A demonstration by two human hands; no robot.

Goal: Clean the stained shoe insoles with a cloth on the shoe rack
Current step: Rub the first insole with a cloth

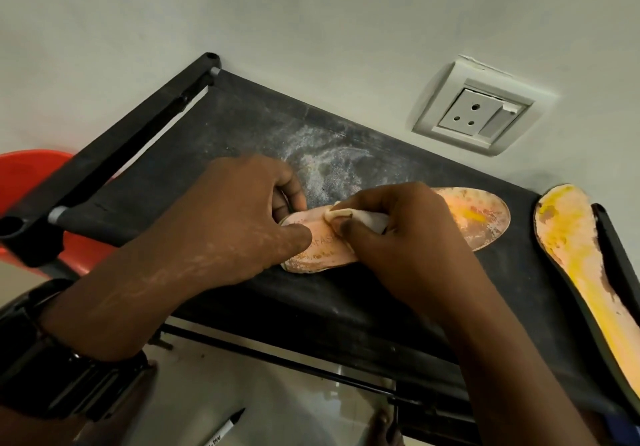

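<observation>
A pink insole (485,218) with a yellow stain lies across the black fabric top of the shoe rack (242,123). My left hand (225,223) grips its heel end, thumb on top and fingers curled round the far edge. My right hand (398,234) pinches a small white cloth (374,220) and presses it on the insole's middle. A second insole (585,272), heavily stained yellow, lies at the rack's right end, apart from both hands.
A white wall socket (474,116) sits on the wall behind the rack. A red plastic object (24,175) is at the left, below the rack frame. A marker pen (225,428) lies on the floor beneath. White dust marks the fabric behind the insole.
</observation>
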